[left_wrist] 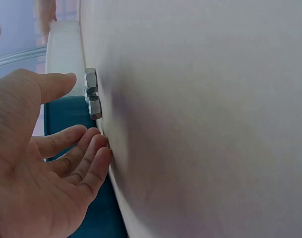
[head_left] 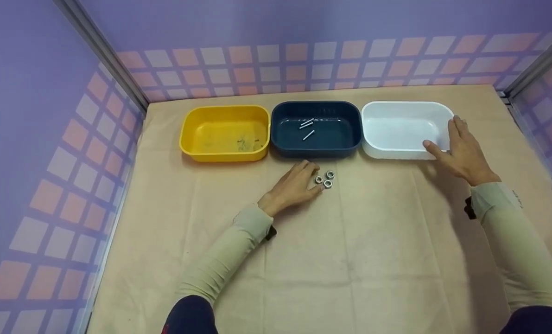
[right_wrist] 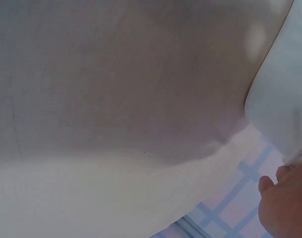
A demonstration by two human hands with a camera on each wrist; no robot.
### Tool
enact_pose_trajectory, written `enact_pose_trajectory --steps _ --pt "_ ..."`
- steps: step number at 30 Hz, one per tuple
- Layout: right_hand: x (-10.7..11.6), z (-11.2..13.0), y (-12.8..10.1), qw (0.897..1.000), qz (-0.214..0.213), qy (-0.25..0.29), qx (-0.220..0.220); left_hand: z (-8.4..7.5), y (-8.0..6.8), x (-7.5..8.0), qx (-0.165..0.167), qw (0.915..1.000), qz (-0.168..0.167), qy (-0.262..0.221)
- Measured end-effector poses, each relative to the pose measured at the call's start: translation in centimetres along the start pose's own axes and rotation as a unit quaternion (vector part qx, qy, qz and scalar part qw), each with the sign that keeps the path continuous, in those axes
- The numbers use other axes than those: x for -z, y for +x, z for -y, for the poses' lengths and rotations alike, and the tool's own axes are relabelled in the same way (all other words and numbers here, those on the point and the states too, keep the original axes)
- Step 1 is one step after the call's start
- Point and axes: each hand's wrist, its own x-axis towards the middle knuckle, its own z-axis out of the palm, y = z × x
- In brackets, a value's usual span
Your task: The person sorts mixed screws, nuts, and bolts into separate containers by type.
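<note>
left hand: flat on the beige cloth, fingers straight and relaxed, gripping nothing. Fingertips sit just beside the hex nuts, on their left side; contact not resolvable from the head view.
left wrist view: palm of the hand open, fingers extended toward the cloth, thumb up near the nuts. Small gap between thumb and nearest nut (looks apart, not touching).
hex nuts: three silver ones, clustered tight on the cloth, just in front of the dark blue tray.
right hand: fingers straight, spread, resting against the front right rim of the white tray. Thumb points left along the near wall. Not wrapped round it.
right wrist view: mostly cloth and a corner of the white tray; only a bit of the hand in frame, finger pose unreadable there.
dark blue tray: middle of the row, holds a few silver bolts lying loose near its back half.
yellow tray: left of the row, touching the blue one; some small bits on its floor (too small to identify).
white tray: right of the row, just beside the blue one.
surroundings: purple walls with an orange and white square pattern, metal frame posts at the corners.
</note>
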Motion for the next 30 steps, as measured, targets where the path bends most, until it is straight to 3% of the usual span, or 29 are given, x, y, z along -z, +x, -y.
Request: enact_pose_trajectory --steps 9,15,25,30 --pt "-1.6 -0.4 0.2 1.000 -0.023 -0.021 0.006 0.9 0.3 -0.5 -0.012 0.9997 -0.012 -0.014" --pt "-1.0 -0.6 0.1 0.999 -0.038 -0.038 0.004 1.1 1.3 -0.5 -0.016 0.9979 -0.029 -0.056" --pt "-1.0 -0.5 0.3 0.998 -0.018 -0.054 -0.012 1.4 1.8 -0.1 0.008 0.9971 -0.010 -0.075" --pt "-1.0 -0.5 0.3 0.998 -0.022 -0.059 -0.012 1.9 2.4 0.3 -0.009 0.9971 0.000 -0.076"
